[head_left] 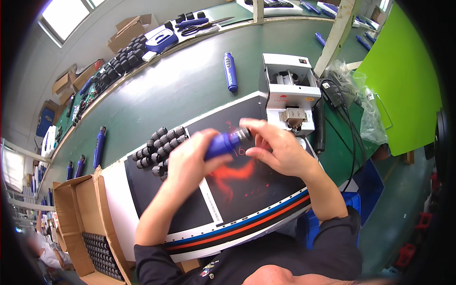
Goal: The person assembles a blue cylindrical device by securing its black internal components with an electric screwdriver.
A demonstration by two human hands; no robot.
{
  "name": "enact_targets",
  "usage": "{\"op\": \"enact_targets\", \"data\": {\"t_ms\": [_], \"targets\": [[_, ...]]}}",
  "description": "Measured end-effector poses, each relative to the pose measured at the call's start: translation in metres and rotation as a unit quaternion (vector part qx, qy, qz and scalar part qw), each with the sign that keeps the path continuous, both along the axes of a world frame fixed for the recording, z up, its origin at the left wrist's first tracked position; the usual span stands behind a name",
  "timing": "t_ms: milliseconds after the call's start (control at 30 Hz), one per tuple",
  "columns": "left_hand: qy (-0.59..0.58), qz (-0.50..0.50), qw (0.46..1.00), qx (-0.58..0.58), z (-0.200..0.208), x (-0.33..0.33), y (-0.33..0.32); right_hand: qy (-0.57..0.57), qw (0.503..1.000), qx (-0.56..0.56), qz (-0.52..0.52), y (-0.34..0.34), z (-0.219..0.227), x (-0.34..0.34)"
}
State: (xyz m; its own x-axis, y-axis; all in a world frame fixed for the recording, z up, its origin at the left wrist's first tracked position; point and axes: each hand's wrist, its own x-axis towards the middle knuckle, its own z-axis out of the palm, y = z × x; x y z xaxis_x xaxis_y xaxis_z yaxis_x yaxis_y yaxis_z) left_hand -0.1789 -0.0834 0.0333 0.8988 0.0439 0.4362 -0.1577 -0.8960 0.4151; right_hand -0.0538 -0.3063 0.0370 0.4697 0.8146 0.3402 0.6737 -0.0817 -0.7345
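Observation:
My left hand (pixel 192 159) is wrapped round a blue cylindrical tool handle (pixel 219 145), tilted over the dark work mat. A silver and black end piece (pixel 243 135) sticks out of it toward the right. At that end is my right hand (pixel 280 147), its index finger curled over the top of the end piece and its thumb lower down, apart from it. Motion blurs the handle and the fingertips. Left of my left hand, rows of black ribbed rings (pixel 161 146) stand on the mat. Another blue handle (pixel 230 72) lies farther back on the green bench.
A grey bench machine (pixel 290 88) stands at the right, with black cables (pixel 349 137) and clear plastic bags (pixel 373 114) beside it. An open cardboard box (pixel 71 209) with black parts is at lower left. Several blue handles (pixel 99 147) stand at the left. A metal post (pixel 338 38) rises behind.

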Motion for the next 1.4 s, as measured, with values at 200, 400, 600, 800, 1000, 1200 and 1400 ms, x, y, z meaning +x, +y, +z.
{"op": "enact_targets", "data": {"t_ms": [200, 400, 600, 800, 1000, 1200, 1400], "targets": [[0.127, 0.368, 0.915, 0.104, -0.037, 0.065, 0.216, -0.113, 0.899, 0.149, -0.396, -0.05, 0.013, 0.054], [0.315, 0.467, 0.788, 0.247, -0.033, 0.101, 0.212, -0.076, 0.804, -0.269, -0.525, -0.108, -0.033, 0.094], [0.1, 0.226, 0.968, 0.05, -0.063, 0.205, 0.118, 0.019, 0.844, -0.261, -0.469, -0.095, -0.038, 0.102], [0.177, 0.195, 0.958, -0.111, -0.061, 0.23, 0.066, 0.241, 0.885, 0.177, -0.356, -0.117, -0.023, 0.111], [0.126, 0.076, 0.864, -0.481, -0.008, 0.133, 0.042, 0.337, 0.799, 0.491, -0.087, -0.127, 0.004, 0.096], [0.22, -0.04, 0.973, -0.059, 0.002, 0.009, -0.035, 0.118, 0.823, 0.541, -0.127, -0.074, 0.059, 0.03], [0.089, -0.077, 0.988, 0.098, -0.04, -0.003, -0.06, -0.029, 0.88, 0.472, -0.037, -0.035, 0.058, 0.027]]}}
